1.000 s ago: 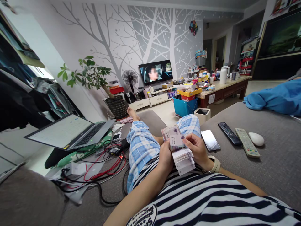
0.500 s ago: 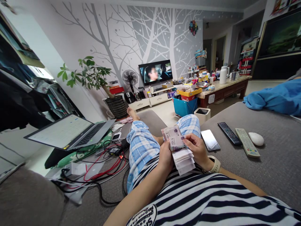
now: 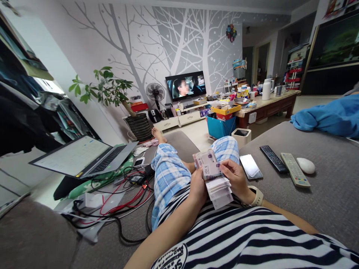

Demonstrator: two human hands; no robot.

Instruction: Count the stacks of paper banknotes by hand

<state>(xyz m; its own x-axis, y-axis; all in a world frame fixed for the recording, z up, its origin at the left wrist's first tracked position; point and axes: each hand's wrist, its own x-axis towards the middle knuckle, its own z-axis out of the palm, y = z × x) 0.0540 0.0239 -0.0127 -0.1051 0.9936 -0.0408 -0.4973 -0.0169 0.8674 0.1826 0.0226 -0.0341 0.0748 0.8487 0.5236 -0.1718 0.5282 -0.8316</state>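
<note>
A stack of banknotes [image 3: 206, 164], pinkish and bent over in the middle, is held above my lap. My left hand [image 3: 198, 185] is wrapped round its left side. My right hand [image 3: 235, 177] pinches the right edge of an upper note between thumb and fingers. Below my hands, the lower ends of several notes [image 3: 220, 190] hang fanned out over my striped shirt. The fingers of my left hand are partly hidden behind the stack. A pale watch is on my right wrist.
On the sofa to the right lie a phone [image 3: 251, 166], a black remote [image 3: 274, 158], a beige remote [image 3: 295, 170] and a white mouse [image 3: 305, 165]. Left of my legs are an open laptop [image 3: 84, 157] and tangled cables [image 3: 126, 203]. A cluttered table [image 3: 280, 96] stands ahead.
The lowest hanging notes have shifted slightly, and one now sticks out a little further. Both hands keep nearly the same place on the stack.
</note>
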